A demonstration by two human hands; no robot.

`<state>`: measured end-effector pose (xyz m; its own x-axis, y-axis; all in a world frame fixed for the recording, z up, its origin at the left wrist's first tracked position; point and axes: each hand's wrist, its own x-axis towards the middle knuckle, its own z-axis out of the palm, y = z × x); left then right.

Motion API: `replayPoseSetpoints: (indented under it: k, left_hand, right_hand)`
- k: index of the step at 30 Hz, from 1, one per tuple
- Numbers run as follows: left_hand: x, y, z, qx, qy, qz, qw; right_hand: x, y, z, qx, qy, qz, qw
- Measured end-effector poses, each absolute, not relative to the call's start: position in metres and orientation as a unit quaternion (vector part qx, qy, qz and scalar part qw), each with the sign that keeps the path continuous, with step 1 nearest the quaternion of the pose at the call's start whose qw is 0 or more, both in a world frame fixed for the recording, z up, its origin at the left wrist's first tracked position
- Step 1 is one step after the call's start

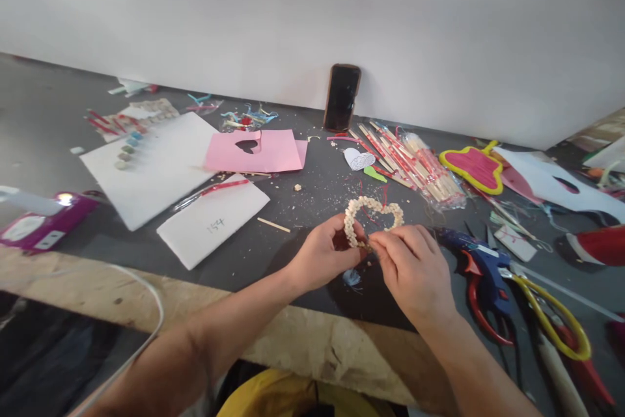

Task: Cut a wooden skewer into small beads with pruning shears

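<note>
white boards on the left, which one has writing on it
The smaller board, nearer the left hand, with dark handwriting on top; the larger board bears a row of small coloured lumps instead.

Heart-shaped ring (349,222), open at the centre, its thick outline formed of small, cream-coloured, knobbly pieces set close together. The two rounded lobes face away from the person, with the notch between them at the far edge. The near, pointed end lies between the fingertips of the left hand (323,252) and right hand (414,267), which partly conceal the lower sides.
</note>
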<state>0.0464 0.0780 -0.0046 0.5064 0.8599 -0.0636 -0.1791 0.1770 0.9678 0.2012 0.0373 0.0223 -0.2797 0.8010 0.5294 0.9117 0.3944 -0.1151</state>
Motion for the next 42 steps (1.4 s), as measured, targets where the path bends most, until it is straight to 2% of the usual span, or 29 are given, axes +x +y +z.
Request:
replayPoseSetpoints:
  k: [9,13,15,17,20,22,30,42]
  left_hand:
    - [0.046,0.078,-0.002,0.431,0.281,0.364,0.777]
    - [0.043,0.082,0.0,0.379,0.279,0.364,0.804]
    - [0.042,0.085,0.0,0.35,0.279,0.373,0.813]
    - [0.04,0.087,0.0,0.324,0.275,0.387,0.818]
    - [0.039,0.088,0.002,0.309,0.265,0.404,0.819]
    - [0.039,0.087,0.004,0.302,0.258,0.406,0.823]
    - [0.04,0.086,0.003,0.29,0.256,0.396,0.833]
    - [0.039,0.087,-0.001,0.255,0.261,0.384,0.848]
  right_hand:
    - [0.203,0.037,0.019,-0.538,-0.793,-0.094,0.272]
    - [0.205,0.035,0.019,-0.544,-0.76,-0.055,0.353]
    - [0.205,0.033,0.02,-0.584,-0.71,0.018,0.394]
    - [0.204,0.032,0.019,-0.625,-0.646,0.143,0.415]
    - [0.199,0.034,0.015,-0.62,-0.568,0.35,0.413]
    - [0.195,0.037,0.011,-0.599,-0.546,0.421,0.408]
    - [0.186,0.039,0.012,-0.611,-0.533,0.42,0.407]
    - [0.188,0.041,0.016,-0.579,-0.49,0.494,0.425]
